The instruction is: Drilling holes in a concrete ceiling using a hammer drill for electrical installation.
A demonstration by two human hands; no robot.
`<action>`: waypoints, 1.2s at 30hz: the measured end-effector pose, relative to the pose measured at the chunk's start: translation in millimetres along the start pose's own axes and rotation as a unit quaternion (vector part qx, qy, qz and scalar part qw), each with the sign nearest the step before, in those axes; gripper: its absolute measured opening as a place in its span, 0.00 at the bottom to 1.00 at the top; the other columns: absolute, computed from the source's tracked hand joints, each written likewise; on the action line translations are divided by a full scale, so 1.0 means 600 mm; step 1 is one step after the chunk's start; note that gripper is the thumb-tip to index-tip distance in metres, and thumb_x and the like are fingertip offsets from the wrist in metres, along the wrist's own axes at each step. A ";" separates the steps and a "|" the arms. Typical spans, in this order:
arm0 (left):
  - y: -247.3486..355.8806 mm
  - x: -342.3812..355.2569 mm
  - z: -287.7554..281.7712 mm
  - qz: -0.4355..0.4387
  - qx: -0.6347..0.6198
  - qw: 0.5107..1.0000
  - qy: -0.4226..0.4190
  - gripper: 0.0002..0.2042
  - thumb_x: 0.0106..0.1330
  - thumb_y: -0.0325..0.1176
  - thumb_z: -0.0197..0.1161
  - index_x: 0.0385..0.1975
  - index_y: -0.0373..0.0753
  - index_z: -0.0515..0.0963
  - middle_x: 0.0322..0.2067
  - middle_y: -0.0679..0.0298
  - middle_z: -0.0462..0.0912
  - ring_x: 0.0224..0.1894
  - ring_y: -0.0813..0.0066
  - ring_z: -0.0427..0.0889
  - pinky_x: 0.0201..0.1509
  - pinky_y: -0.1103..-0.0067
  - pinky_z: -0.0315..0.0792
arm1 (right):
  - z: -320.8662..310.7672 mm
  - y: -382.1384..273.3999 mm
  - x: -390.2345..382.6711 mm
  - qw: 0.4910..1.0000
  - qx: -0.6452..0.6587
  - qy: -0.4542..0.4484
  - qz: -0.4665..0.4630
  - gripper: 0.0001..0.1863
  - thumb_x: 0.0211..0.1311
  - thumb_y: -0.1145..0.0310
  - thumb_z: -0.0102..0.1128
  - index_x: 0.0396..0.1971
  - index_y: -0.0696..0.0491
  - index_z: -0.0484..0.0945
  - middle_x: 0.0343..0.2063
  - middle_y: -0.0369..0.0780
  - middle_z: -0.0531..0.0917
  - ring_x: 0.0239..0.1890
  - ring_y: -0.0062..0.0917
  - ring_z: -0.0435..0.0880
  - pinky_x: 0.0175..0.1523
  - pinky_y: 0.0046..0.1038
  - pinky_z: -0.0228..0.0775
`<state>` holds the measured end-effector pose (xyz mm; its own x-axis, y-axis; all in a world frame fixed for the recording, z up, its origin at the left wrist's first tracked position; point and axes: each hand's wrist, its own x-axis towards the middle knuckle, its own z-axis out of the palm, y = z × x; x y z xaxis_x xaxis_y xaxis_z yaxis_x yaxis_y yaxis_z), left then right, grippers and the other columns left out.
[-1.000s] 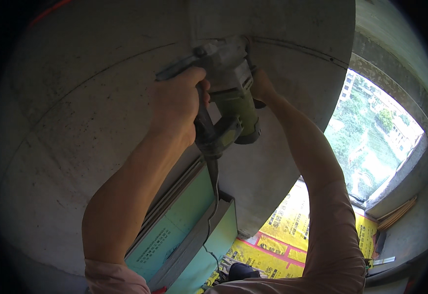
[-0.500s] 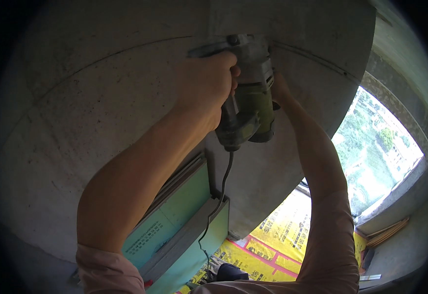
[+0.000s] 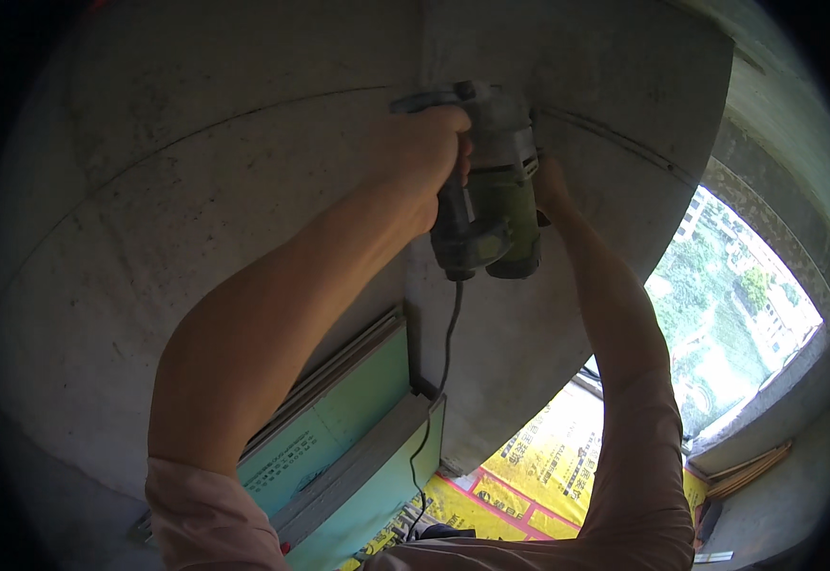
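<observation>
Near wall [image 3: 234,200]: power tool [image 3: 502,205] in left grip [image 3: 431,150] and right grip [image 3: 552,186].

below you, green boards [image 3: 367,392] stand near pink-striped yellow floor sheeting [image 3: 557,447]; to your right you have a bright window opening [image 3: 733,314], brown strips [image 3: 751,471] near its lower edge.

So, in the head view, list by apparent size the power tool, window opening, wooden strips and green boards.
Largest to smallest:
1. Window opening and green boards: too alike to rank
2. Power tool
3. Wooden strips
</observation>
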<state>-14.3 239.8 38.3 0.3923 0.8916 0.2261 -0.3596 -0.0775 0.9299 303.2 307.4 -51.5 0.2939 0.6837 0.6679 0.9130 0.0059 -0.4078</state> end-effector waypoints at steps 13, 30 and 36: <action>-0.020 -0.113 -0.067 0.045 -0.009 0.999 -0.020 0.05 0.61 0.29 0.64 0.29 0.35 0.78 0.23 0.62 0.80 0.19 0.76 0.75 0.23 0.78 0.69 | 0.033 -0.012 -0.086 0.990 -0.097 0.079 -0.067 0.18 0.53 0.61 0.65 0.33 0.63 0.80 0.35 0.60 0.82 0.45 0.54 0.81 0.44 0.46 0.75; -0.523 -0.436 -0.412 -0.072 0.224 0.966 -0.103 0.10 0.60 0.39 0.65 0.35 0.41 0.82 0.21 0.64 0.83 0.25 0.69 0.84 0.32 0.73 0.77 | 0.412 -0.048 -0.898 0.732 0.402 -0.077 0.545 0.14 0.62 0.74 0.58 0.47 0.59 0.81 0.39 0.42 0.85 0.39 0.27 0.81 0.41 0.37 0.75; -0.566 -0.452 -0.441 -0.265 0.120 0.955 -0.055 0.14 0.60 0.29 0.69 0.45 0.34 0.84 0.40 0.56 0.87 0.42 0.67 0.85 0.48 0.70 0.77 | 0.489 0.063 -1.077 0.832 0.222 -0.204 0.465 0.20 0.63 0.58 0.57 0.45 0.59 0.80 0.39 0.52 0.85 0.42 0.38 0.85 0.45 0.41 0.74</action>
<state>-222.9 142.3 -415.7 0.5568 0.7829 -0.2777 0.1134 0.2596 0.9590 64.6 79.7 -681.0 0.6113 0.7342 -0.2955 0.1233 -0.4571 -0.8808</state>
